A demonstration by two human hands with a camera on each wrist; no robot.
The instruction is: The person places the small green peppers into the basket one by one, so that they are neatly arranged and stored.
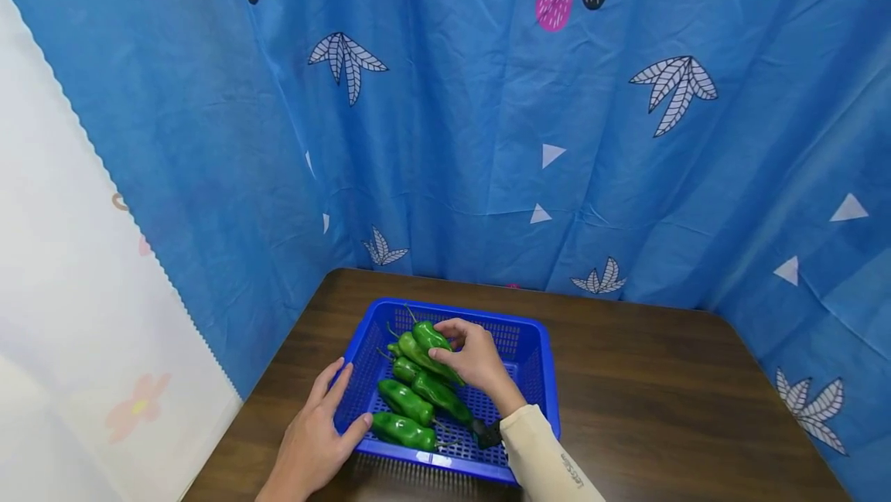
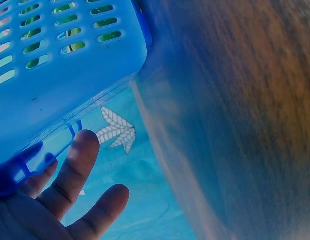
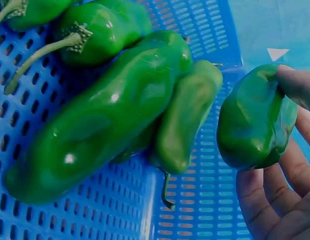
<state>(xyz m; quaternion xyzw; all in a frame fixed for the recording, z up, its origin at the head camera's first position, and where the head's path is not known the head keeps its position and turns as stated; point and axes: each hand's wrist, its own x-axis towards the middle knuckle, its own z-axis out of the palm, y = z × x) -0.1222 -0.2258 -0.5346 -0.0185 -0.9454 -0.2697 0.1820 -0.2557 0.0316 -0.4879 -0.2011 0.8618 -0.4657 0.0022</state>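
Observation:
My right hand (image 1: 480, 359) pinches a glossy green pepper (image 1: 430, 335) between thumb and fingers, over the far part of a blue plastic basket (image 1: 550, 378). In the right wrist view this pepper (image 3: 250, 122) stands apart from the others, its far side covered by the fingers. Several more green peppers (image 1: 406, 401) lie in the basket, mostly toward its left side, some with long stems. At the basket's left rim, my left hand (image 1: 316, 432) rests with fingers spread and fairly straight. The left wrist view shows those fingers (image 2: 82, 165) beside the basket's slotted wall (image 2: 94, 55).
The basket stands on a dark wooden table (image 1: 654, 394), with bare tabletop to its right. A blue patterned curtain (image 1: 473, 138) hangs behind the table, and a white cloth (image 1: 83, 254) hangs at the left.

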